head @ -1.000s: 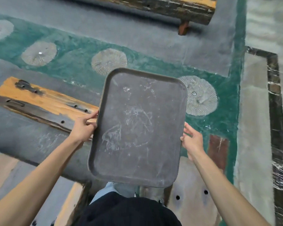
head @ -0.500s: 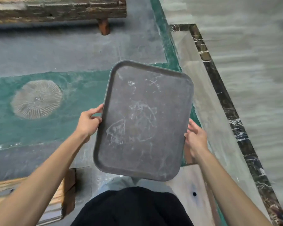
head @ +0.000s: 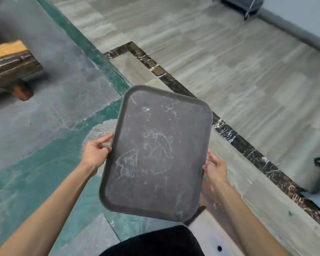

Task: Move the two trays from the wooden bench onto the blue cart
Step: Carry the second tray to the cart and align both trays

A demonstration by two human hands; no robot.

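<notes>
- A scuffed dark grey tray [head: 155,154] is held in the air in front of the person, above a grey and green carpet [head: 44,126]
- The left hand [head: 95,154] pinches its left rim
- The right hand [head: 215,169] grips its right rim
- A wooden bench [head: 9,65] sits far left

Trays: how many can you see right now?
1. The grey tray is held in the air between the left hand and the right hand, above the floor. A second tray may be out of view.
</notes>
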